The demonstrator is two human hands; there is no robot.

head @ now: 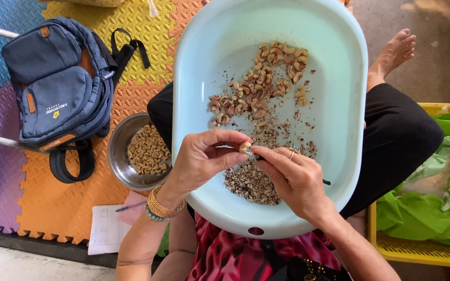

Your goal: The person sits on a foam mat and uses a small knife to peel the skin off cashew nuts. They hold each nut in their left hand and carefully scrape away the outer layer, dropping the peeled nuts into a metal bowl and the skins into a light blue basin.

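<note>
A pale blue oval basin (339, 78) rests on my lap. Unpeeled cashew kernels (259, 86) lie scattered in its middle, and a heap of brown skins (251, 182) sits near its front. My left hand (201, 158) pinches a single cashew nut (245, 148) between thumb and fingers above the skins. My right hand (295, 179) meets it from the right, holding a small knife whose dark tip (327, 182) pokes out behind the hand. The blade itself is mostly hidden by the fingers.
A steel bowl (121, 156) of peeled pale cashews stands on the orange foam mat to the left. A blue backpack (58, 88) lies beyond it. A sheet of paper (105, 229) is by my left elbow. A yellow crate (423, 252) with green plastic stands right.
</note>
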